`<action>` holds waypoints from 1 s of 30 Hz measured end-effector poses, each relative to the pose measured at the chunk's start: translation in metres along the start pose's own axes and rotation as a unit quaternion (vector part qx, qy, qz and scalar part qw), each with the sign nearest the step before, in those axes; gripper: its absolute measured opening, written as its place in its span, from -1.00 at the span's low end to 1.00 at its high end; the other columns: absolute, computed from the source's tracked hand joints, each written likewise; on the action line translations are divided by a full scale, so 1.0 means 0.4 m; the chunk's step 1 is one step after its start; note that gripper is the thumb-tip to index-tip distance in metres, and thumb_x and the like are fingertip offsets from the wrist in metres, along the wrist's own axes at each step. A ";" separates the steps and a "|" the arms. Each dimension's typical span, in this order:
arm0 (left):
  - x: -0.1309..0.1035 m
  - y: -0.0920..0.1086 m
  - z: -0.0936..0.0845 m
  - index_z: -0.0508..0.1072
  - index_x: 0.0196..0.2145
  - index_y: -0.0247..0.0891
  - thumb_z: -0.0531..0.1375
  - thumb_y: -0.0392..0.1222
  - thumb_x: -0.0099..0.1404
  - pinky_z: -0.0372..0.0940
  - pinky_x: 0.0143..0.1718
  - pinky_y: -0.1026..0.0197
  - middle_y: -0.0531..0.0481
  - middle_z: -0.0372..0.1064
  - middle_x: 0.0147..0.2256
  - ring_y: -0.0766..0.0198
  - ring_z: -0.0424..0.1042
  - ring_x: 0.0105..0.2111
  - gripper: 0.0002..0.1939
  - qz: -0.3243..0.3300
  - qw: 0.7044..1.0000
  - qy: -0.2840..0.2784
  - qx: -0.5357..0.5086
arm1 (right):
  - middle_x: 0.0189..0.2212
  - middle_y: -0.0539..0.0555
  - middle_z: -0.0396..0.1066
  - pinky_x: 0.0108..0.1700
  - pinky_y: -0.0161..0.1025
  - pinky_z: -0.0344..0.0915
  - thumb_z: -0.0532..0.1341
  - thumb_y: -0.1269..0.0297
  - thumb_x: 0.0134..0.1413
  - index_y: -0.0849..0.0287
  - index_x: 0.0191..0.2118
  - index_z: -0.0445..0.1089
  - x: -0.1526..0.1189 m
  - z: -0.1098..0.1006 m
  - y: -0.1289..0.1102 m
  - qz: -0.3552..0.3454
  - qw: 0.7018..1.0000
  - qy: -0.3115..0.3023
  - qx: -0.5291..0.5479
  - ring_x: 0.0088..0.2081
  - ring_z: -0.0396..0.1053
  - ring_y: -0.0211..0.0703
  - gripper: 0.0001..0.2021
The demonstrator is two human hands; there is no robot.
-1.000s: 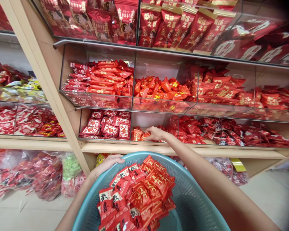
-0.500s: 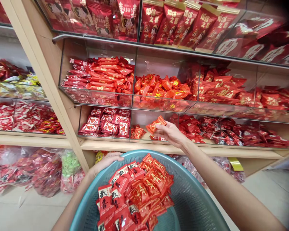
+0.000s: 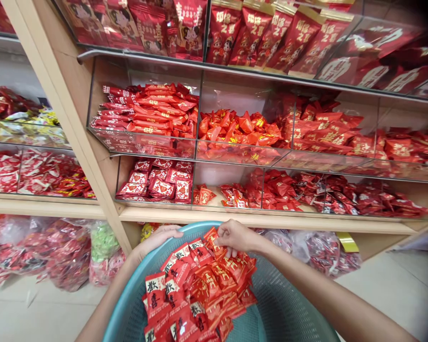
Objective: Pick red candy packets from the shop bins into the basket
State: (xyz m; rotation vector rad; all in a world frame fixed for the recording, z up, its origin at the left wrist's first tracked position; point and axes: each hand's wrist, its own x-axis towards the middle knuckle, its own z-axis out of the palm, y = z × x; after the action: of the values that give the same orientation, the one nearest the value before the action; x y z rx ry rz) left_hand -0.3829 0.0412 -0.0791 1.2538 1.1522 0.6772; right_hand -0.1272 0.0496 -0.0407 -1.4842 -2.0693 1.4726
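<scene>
A teal plastic basket (image 3: 288,280) holds a pile of small red packets, some with white tops and black characters (image 3: 156,292), others red with gold characters (image 3: 209,280). My left hand (image 3: 159,241) grips the basket's far left rim, fingers over the edge. Over the pile's far side, inside the rim, my right hand (image 3: 233,237) pinches a red and gold packet (image 3: 211,240) between thumb and fingers. Just beyond the basket, the lowest shelf bin holds a few orange-red packets (image 3: 204,195) on the left and red-white ones (image 3: 235,195) on the right.
Wooden shelves (image 3: 271,223) with clear dividers rise in front, filled with red packets. A slanting wooden upright (image 3: 62,109) stands at left. Plastic bags of packets (image 3: 62,251) lie beneath the bottom shelf at left, and more bags (image 3: 321,249) at right.
My right hand has moved down and toward me from the lowest shelf bin to the basket with the red and gold packet. My left hand has stayed on the rim.
</scene>
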 end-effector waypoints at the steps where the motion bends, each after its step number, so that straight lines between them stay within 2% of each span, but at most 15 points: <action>1: -0.001 0.001 0.002 0.49 -0.22 -0.24 0.18 -0.06 0.04 0.23 -0.23 0.25 0.10 0.47 -0.42 0.16 0.42 -0.31 -0.66 0.001 1.000 0.000 -0.003 | -0.78 -0.13 0.23 -0.70 -0.45 0.13 0.16 0.27 -0.05 0.17 -0.54 0.14 0.000 0.004 -0.001 0.008 1.000 -0.002 -0.015 -0.71 0.30 -0.30 -0.82; 3: -0.003 0.003 0.004 0.49 -0.22 -0.26 0.19 -0.06 0.04 0.24 -0.25 0.24 0.09 0.48 -0.43 0.17 0.43 -0.34 -0.64 0.004 1.000 0.000 -0.013 | -0.77 -0.10 0.24 -0.66 -0.42 0.12 0.15 0.25 -0.05 0.17 -0.56 0.17 -0.004 0.008 -0.009 0.015 0.997 0.018 -0.076 -0.69 0.30 -0.29 -0.81; 4: -0.003 0.003 0.005 0.49 -0.21 -0.27 0.19 -0.06 0.03 0.24 -0.26 0.24 0.08 0.48 -0.42 0.17 0.43 -0.35 -0.64 0.004 1.000 0.001 -0.015 | -0.75 -0.07 0.27 -0.62 -0.40 0.12 0.17 0.22 -0.07 0.17 -0.58 0.19 -0.007 0.007 -0.015 0.007 0.991 0.050 -0.126 -0.66 0.32 -0.27 -0.79; 5: -0.004 0.004 0.006 0.49 -0.21 -0.27 0.19 -0.06 0.03 0.25 -0.26 0.24 0.07 0.49 -0.41 0.18 0.43 -0.36 -0.63 0.003 1.000 0.001 -0.018 | -0.70 -0.03 0.31 -0.58 -0.39 0.12 0.19 0.19 -0.08 0.18 -0.59 0.21 -0.010 0.003 -0.023 -0.008 0.978 0.094 -0.184 -0.61 0.34 -0.25 -0.77; 8: -0.006 0.005 0.007 0.49 -0.21 -0.28 0.21 -0.06 0.02 0.25 -0.26 0.25 0.04 0.50 -0.37 0.18 0.44 -0.35 -0.62 0.002 1.000 0.004 -0.019 | -0.58 0.06 0.38 -0.47 -0.33 0.11 0.18 0.12 -0.06 0.18 -0.59 0.28 0.001 -0.032 -0.058 -0.067 0.917 0.240 -0.311 -0.46 0.35 -0.18 -0.74; 10: -0.006 0.005 0.005 0.49 -0.22 -0.28 0.21 -0.06 0.03 0.25 -0.26 0.25 0.02 0.50 -0.37 0.17 0.44 -0.34 -0.64 0.003 1.000 0.006 -0.019 | -0.51 0.06 0.40 -0.40 -0.32 0.12 0.13 0.15 0.01 0.17 -0.48 0.34 0.035 -0.068 -0.082 -0.095 0.895 0.296 -0.319 -0.41 0.35 -0.17 -0.79; 12: -0.003 0.001 0.003 0.49 -0.24 -0.28 0.21 -0.07 0.03 0.25 -0.28 0.26 0.03 0.50 -0.36 0.17 0.43 -0.35 -0.65 0.006 1.000 0.010 -0.018 | -0.40 0.08 0.41 -0.33 -0.32 0.15 0.14 0.22 0.01 0.17 -0.31 0.37 0.090 -0.103 -0.101 -0.126 0.890 0.328 -0.289 -0.35 0.34 -0.19 -0.84; 15: 0.009 -0.014 -0.005 0.49 -0.23 -0.28 0.21 -0.07 0.03 0.25 -0.27 0.25 0.05 0.51 -0.36 0.17 0.43 -0.35 -0.66 0.002 1.000 0.011 -0.021 | -0.23 0.15 0.38 -0.20 -0.29 0.17 0.19 0.29 -0.06 0.19 -0.18 0.36 0.186 -0.135 -0.111 -0.156 0.903 0.337 -0.218 -0.23 0.33 -0.15 -0.74; 19: 0.022 -0.028 -0.015 0.50 -0.25 -0.26 0.23 -0.07 0.00 0.26 -0.26 0.24 0.02 0.51 -0.37 0.17 0.44 -0.36 -0.65 0.000 1.000 0.015 -0.023 | -0.34 0.12 0.42 -0.22 -0.28 0.21 0.19 0.37 -0.08 0.21 -0.37 0.41 0.270 -0.138 -0.090 -0.154 0.919 0.326 -0.157 -0.28 0.34 -0.15 -0.90; 21: 0.017 -0.024 -0.015 0.51 -0.25 -0.25 0.23 -0.07 0.01 0.26 -0.26 0.25 0.02 0.51 -0.35 0.16 0.44 -0.35 -0.66 0.005 1.000 0.014 -0.024 | -0.41 0.08 0.43 -0.28 -0.32 0.22 0.13 0.40 -0.05 0.22 -0.41 0.40 0.287 -0.134 -0.072 -0.158 0.926 0.319 -0.128 -0.34 0.35 -0.20 -0.90; 25: -0.001 -0.005 -0.010 0.50 -0.22 -0.25 0.21 -0.08 0.03 0.26 -0.25 0.25 0.04 0.50 -0.33 0.17 0.44 -0.33 -0.66 0.012 1.000 -0.001 -0.027 | -0.42 0.07 0.43 -0.36 -0.36 0.24 0.01 0.34 0.06 0.29 -0.30 0.37 0.302 -0.137 -0.044 -0.163 0.928 0.325 -0.078 -0.40 0.34 -0.27 -0.78; 30: 0.003 -0.002 -0.013 0.49 -0.19 -0.24 0.22 -0.05 0.02 0.25 -0.22 0.23 0.05 0.50 -0.36 0.15 0.44 -0.31 -0.62 0.004 1.000 0.005 -0.004 | -0.38 0.07 0.45 -0.31 -0.36 0.25 0.03 0.32 0.05 0.27 -0.26 0.37 0.304 -0.139 -0.043 -0.161 0.924 0.340 -0.067 -0.35 0.36 -0.26 -0.77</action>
State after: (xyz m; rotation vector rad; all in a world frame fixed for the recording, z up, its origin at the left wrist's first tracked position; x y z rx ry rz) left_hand -0.3873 0.0441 -0.0798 1.2497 1.1518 0.6931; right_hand -0.1598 0.1803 -0.0441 -1.3483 -1.8604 0.5796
